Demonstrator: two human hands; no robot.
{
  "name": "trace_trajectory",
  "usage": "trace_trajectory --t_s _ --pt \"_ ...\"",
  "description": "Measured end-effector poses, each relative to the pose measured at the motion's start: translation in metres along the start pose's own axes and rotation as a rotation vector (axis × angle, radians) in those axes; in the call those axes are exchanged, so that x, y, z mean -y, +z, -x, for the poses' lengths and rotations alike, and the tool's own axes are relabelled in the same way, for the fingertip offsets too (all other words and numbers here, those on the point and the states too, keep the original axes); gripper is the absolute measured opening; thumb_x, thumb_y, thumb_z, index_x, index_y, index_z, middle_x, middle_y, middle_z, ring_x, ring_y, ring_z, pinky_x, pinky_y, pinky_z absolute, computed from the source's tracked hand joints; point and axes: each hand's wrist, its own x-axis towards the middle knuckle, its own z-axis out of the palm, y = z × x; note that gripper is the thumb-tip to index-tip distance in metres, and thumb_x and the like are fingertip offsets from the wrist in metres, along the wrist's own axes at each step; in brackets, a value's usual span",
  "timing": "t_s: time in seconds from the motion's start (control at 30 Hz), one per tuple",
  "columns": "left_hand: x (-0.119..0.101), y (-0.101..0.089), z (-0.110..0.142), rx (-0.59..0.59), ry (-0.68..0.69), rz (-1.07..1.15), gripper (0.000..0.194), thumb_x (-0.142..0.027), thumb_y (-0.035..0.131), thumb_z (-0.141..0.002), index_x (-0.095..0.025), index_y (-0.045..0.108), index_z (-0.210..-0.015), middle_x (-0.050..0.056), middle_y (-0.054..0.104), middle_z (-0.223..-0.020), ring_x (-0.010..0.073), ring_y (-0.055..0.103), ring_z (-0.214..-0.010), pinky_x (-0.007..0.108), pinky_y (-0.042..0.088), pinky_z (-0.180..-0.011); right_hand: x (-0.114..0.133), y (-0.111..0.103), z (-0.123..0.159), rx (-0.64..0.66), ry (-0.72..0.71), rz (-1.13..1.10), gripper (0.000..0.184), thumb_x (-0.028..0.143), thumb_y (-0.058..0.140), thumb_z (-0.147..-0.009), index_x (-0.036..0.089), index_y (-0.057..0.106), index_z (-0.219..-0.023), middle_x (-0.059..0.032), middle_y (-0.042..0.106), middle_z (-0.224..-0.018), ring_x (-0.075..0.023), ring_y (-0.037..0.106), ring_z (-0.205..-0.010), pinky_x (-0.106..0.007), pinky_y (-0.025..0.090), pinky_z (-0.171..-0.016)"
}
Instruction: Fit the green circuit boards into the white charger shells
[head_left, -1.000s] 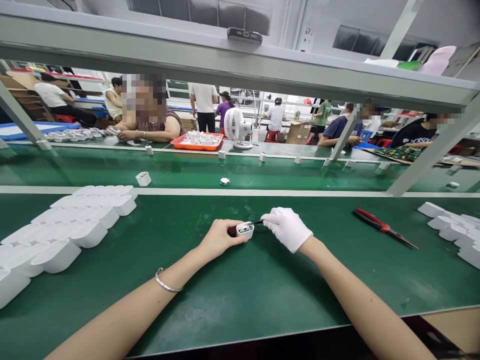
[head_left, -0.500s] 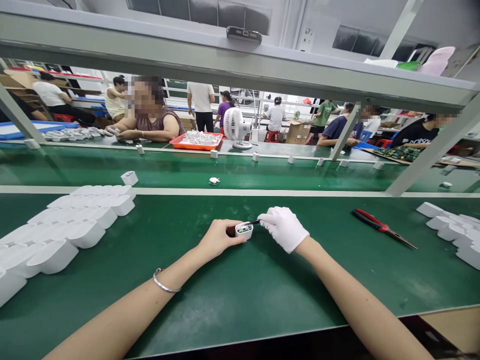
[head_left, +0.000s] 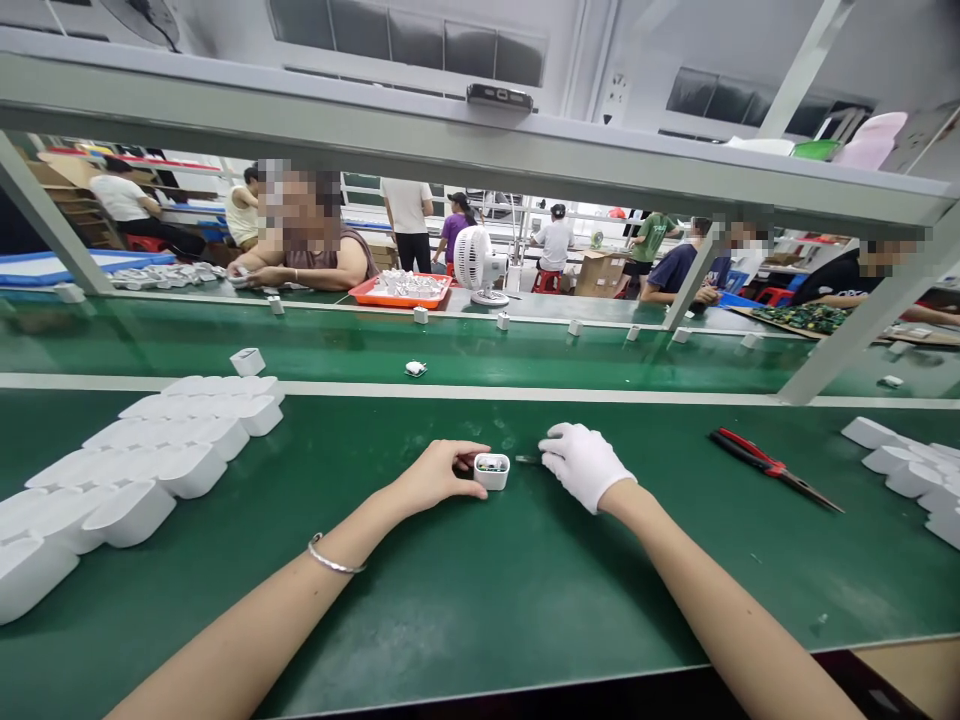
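Observation:
My bare left hand [head_left: 435,474] grips a small white open-topped plastic housing [head_left: 492,470] that stands on the green bench mat [head_left: 465,590]; green circuit parts show inside it. My right hand [head_left: 583,462], in a white glove, is closed around a thin dark tool [head_left: 527,459] whose tip lies just right of the housing, clear of its opening. A silver bracelet circles my left wrist.
Rows of white housings [head_left: 142,465] lie at the left, more white housings [head_left: 911,465] at the right edge. Red-handled pliers [head_left: 772,468] lie at the right. Beyond a white strip runs a conveyor belt [head_left: 450,345] carrying small white parts. Other people work opposite, with an orange tray [head_left: 405,290] and fan [head_left: 480,262].
My right hand has drawn the tool's tip out of the housing and a little to the right. The housing now sits down on the mat. Parts on the conveyor have drifted left.

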Motion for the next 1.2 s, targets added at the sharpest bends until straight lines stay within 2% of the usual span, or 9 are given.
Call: trace_trajectory --t_s 0.17,0.3,0.4,0.57,0.73,0.87,0.97,1.07,1.2 --pt "0.010 -0.024 -0.002 0.029 0.018 -0.122 0.049 -0.025 0.074 -0.063 -0.017 0.065 -0.110 0.006 0.070 -0.100 0.0189 0.062 -0.084 0.028 0.049 -0.076 0.038 0.023 0.006 -0.140 -0.302 -0.367 0.044 0.026 0.052 -0.086 0.026 0.049 -0.129 -0.0085 0.042 -0.137 -0.0221 0.046 -0.118 -0.034 0.040 -0.094" --pt "0.011 -0.044 0.000 -0.188 -0.109 -0.587 0.030 -0.016 0.054 -0.074 -0.024 0.070 -0.099 0.000 0.071 -0.089 0.0168 0.064 -0.079 0.024 0.047 -0.072 0.057 0.046 0.001 -0.121 -0.347 -0.685 0.037 0.015 0.045 -0.086 0.026 0.059 -0.119 -0.0054 0.058 -0.114 -0.0154 0.058 -0.095 -0.028 0.047 -0.083" --pt "0.010 -0.064 0.003 -0.377 -0.227 -0.785 0.031 -0.017 0.050 -0.075 -0.025 0.069 -0.099 0.000 0.070 -0.095 0.0204 0.061 -0.093 0.028 0.045 -0.083 0.058 0.052 -0.003 -0.113 -0.171 -0.951 0.028 0.021 0.054 -0.082 0.024 0.068 -0.106 -0.0036 0.064 -0.098 -0.0164 0.060 -0.085 -0.030 0.049 -0.079" --pt "0.021 -0.097 0.012 -0.611 -0.456 -0.947 0.033 -0.018 0.047 -0.076 -0.013 0.068 -0.101 0.014 0.064 -0.108 0.0338 0.050 -0.108 0.044 0.038 -0.091 0.048 0.043 -0.004 -0.081 0.420 -1.776 0.029 0.034 0.068 -0.073 0.015 0.069 -0.094 -0.0077 0.068 -0.092 -0.0223 0.063 -0.085 -0.036 0.054 -0.072" --pt "0.040 -0.109 0.018 -0.678 -0.658 -0.996 0.031 -0.018 0.051 -0.070 -0.007 0.070 -0.093 0.024 0.060 -0.106 0.0417 0.047 -0.103 0.048 0.041 -0.080 0.040 0.029 -0.005 0.009 0.501 -2.100 0.013 0.029 0.060 -0.083 0.017 0.064 -0.085 -0.0049 0.065 -0.079 -0.0143 0.061 -0.067 -0.024 0.053 -0.056" --pt "0.037 -0.099 0.014 -0.661 -0.590 -1.006 0.030 -0.021 0.048 -0.076 -0.013 0.069 -0.096 0.017 0.059 -0.111 0.0353 0.049 -0.104 0.044 0.041 -0.084 0.039 0.023 -0.005 0.084 0.514 -2.146 0.016 0.029 0.052 -0.088 0.016 0.061 -0.085 -0.0054 0.063 -0.075 -0.0129 0.060 -0.064 -0.020 0.052 -0.051" --pt "0.021 -0.075 0.006 -0.629 -0.325 -0.821 0.029 -0.032 0.047 -0.083 -0.018 0.069 -0.097 0.009 0.061 -0.112 0.0275 0.054 -0.102 0.037 0.042 -0.089 0.041 0.023 -0.004 0.096 0.502 -2.136 0.015 0.031 0.059 -0.084 0.016 0.063 -0.085 -0.0049 0.064 -0.075 -0.0128 0.061 -0.065 -0.020 0.052 -0.053" --pt "0.000 -0.034 -0.001 -0.458 -0.161 -0.238 0.044 -0.052 0.047 -0.083 -0.015 0.068 -0.093 0.010 0.066 -0.100 0.0221 0.063 -0.081 0.034 0.050 -0.076 0.044 0.026 -0.002 -0.035 0.465 -1.965 0.027 0.037 0.070 -0.072 0.016 0.066 -0.088 -0.0057 0.068 -0.083 -0.0176 0.063 -0.073 -0.028 0.055 -0.063" --pt "-0.020 0.015 0.002 -0.106 -0.304 0.464 0.061 -0.062 0.053 -0.076 -0.006 0.066 -0.097 0.015 0.069 -0.089 0.0207 0.066 -0.067 0.034 0.055 -0.067 0.050 0.035 0.004 -0.306 0.186 -1.381 0.035 0.036 0.071 -0.068 0.019 0.070 -0.098 -0.0076 0.068 -0.101 -0.0257 0.062 -0.094 -0.041 0.050 -0.087"
